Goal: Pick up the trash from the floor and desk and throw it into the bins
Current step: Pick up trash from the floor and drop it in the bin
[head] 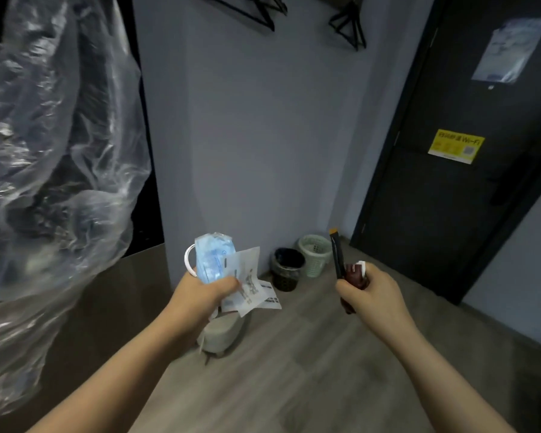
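Head view: the left hand point(206, 292) grips a blue mask point(211, 257) and paper wrappers point(247, 285). The right hand point(369, 295) grips a dark packet point(355, 276) and a black stick point(336, 253). The black bin point(286, 270) and the green bin point(314, 254) stand ahead by the wall. It is better to step close and let go directly above an opening.

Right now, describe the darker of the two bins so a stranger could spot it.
Start at the black door on the right. Left of it, at the foot of the grey wall, stand two bins. It is the dark bin on the left, black-lined, unlike the pale green basket.
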`<action>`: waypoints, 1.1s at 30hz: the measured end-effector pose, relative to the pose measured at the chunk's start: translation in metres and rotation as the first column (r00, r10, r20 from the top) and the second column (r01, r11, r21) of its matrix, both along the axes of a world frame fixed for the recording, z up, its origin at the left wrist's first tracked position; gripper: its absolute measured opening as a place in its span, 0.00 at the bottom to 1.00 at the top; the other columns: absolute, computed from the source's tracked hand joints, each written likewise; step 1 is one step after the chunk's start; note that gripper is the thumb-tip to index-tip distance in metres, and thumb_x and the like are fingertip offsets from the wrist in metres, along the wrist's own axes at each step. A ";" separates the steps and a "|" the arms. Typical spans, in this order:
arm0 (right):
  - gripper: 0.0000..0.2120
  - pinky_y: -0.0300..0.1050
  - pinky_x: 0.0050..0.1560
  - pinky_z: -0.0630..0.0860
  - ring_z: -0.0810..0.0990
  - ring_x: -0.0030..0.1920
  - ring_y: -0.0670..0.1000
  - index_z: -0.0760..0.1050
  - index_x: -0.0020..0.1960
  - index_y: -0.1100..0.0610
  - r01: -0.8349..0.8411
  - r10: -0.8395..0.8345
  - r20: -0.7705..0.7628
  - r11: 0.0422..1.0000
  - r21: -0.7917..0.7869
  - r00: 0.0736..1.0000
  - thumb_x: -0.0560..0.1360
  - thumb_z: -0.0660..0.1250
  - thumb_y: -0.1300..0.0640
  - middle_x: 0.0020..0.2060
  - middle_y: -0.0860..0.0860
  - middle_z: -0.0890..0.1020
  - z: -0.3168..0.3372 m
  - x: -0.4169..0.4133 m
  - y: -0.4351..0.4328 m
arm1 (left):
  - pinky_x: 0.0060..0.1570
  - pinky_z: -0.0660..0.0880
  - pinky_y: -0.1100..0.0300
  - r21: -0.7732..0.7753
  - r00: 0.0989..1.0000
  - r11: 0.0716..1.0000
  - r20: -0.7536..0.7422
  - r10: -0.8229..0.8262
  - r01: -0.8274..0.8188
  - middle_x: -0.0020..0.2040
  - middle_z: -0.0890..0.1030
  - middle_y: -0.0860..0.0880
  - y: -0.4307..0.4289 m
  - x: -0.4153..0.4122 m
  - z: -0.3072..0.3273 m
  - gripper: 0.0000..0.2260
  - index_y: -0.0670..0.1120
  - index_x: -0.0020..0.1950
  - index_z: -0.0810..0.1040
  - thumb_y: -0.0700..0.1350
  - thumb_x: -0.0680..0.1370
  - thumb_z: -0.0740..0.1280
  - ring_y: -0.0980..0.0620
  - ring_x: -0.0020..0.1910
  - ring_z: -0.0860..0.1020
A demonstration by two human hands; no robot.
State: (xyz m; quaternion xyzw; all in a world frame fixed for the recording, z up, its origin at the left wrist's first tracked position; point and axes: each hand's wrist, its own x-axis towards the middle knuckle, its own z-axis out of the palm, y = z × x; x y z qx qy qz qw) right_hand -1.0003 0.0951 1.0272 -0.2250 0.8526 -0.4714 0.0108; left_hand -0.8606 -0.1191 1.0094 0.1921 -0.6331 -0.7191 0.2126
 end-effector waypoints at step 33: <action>0.09 0.38 0.30 0.71 0.76 0.26 0.44 0.73 0.34 0.57 0.123 -0.154 0.165 0.975 0.183 0.974 0.70 0.70 0.57 0.25 0.51 0.79 -0.057 -0.545 -0.135 | 0.29 0.75 0.66 -0.012 0.977 0.990 0.167 -0.135 0.139 0.38 0.83 0.46 -0.177 -0.581 -0.049 0.10 0.40 0.50 0.77 0.33 0.71 0.69 0.55 0.32 0.83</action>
